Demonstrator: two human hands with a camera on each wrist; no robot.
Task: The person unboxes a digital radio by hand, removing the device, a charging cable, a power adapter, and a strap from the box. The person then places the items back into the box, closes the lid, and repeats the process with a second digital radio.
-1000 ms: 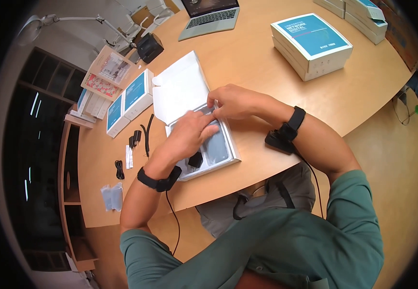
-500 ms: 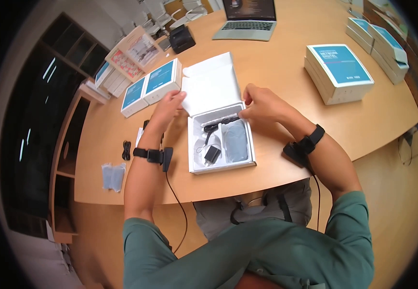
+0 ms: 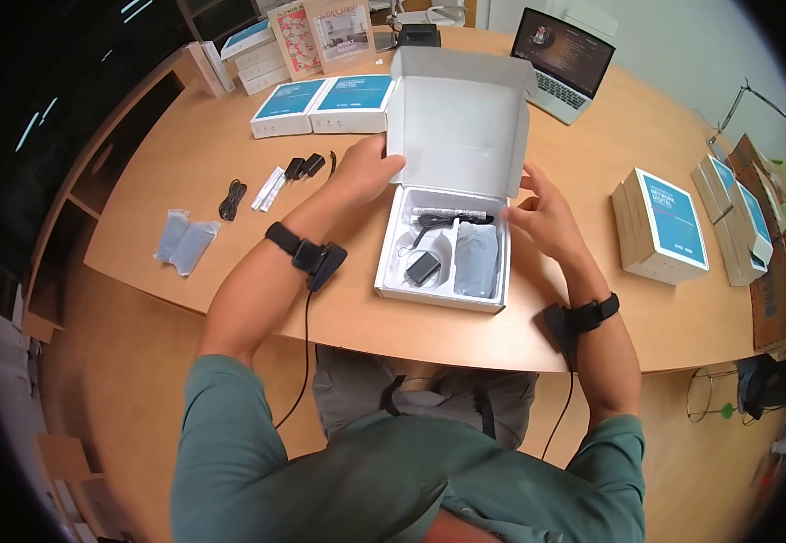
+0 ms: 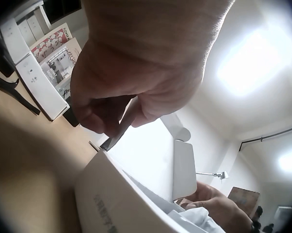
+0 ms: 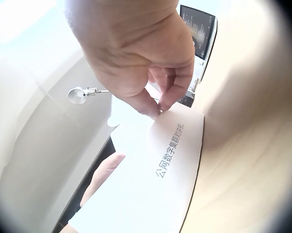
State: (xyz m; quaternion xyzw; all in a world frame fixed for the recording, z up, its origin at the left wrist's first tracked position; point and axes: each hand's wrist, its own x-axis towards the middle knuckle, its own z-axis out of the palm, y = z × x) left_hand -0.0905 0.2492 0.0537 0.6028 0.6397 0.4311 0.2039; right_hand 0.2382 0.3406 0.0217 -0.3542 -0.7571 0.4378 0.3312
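Note:
A white cardboard box (image 3: pixel 441 300) lies on the table with its lid (image 3: pixel 456 122) raised at the back. Inside are a black power adapter (image 3: pixel 423 268), a coiled black cable (image 3: pixel 438 223) and a flat item in bluish plastic wrap (image 3: pixel 476 261). My left hand (image 3: pixel 368 169) pinches the left side of the lid between thumb and fingers, close to the hinge. At the box's back right corner, my right hand (image 3: pixel 549 220) brings thumb and finger together on the cardboard edge. Printed characters (image 5: pixel 170 150) show on the side wall below those fingertips.
To the left lie clear plastic sleeves (image 3: pixel 185 242), a black cable (image 3: pixel 232 200), a white strip (image 3: pixel 268 189) and black adapters (image 3: pixel 304 166). Blue-topped boxes (image 3: pixel 350 95) stand behind, with more (image 3: pixel 665 226) at right. A laptop (image 3: pixel 560 63) sits at the back.
Both hands have left the inside of the box for the sides of its lid. The lid now stands more upright, and the head view has turned to the right.

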